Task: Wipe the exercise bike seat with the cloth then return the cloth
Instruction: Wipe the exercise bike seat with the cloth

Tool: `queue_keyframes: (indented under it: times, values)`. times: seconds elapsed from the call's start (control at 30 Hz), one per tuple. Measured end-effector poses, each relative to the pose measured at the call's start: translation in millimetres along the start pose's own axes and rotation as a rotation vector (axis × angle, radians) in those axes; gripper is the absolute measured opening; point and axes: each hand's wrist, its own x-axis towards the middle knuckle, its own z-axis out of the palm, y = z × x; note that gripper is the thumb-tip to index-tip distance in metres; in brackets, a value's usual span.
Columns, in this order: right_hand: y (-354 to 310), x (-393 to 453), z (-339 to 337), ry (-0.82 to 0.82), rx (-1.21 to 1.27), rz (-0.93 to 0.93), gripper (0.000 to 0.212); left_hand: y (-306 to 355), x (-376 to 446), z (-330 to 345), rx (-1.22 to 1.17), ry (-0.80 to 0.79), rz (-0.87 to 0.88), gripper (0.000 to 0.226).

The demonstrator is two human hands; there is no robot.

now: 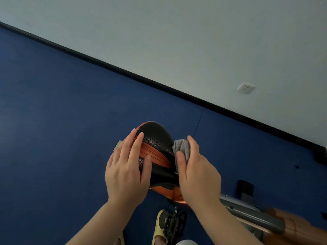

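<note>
The exercise bike seat [156, 140] is black perforated leather with orange stripes and an orange underside, low in the middle of the view. My left hand [126, 171] lies flat on the seat's left side, fingers spread over the stripes. My right hand [197, 174] grips a bunched grey cloth [181, 147] and presses it against the seat's right edge. Most of the cloth is hidden under my fingers and palm.
Blue floor surrounds the bike, meeting a pale wall at a black skirting [159, 84]. A wall socket [245, 88] sits to the right. The bike's grey frame [247, 211] runs off lower right. A black pedal [174, 221] and a yellow shoe [160, 227] are below the seat.
</note>
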Motion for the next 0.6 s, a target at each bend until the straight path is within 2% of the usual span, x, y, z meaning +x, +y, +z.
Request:
queue_keyframes:
  times: [0.1,0.17,0.3,0.43,0.53,0.6]
  values:
    - [15,-22,-3,-0.015,0.084,-0.059,0.051,0,0,-3,-0.044,-0.016,-0.006,0.051]
    - [26,-31,-5,-0.002,0.045,-0.072,0.044,0,1,-6,-0.082,-0.034,-0.036,0.053]
    - [13,-14,-8,-0.026,-0.045,-0.029,0.049,-6,8,-9,-0.163,-0.081,-0.111,0.051]
    - [-25,27,-1,-0.160,0.064,-0.044,0.054,-5,10,-8,-0.143,-0.059,-0.101,0.051]
    - [-34,34,4,-0.209,0.148,-0.139,0.054,-4,8,-6,-0.176,-0.040,-0.141,0.052]
    - [-22,25,1,-0.261,0.149,-0.281,0.055,-6,7,-5,-0.200,-0.036,-0.145,0.052]
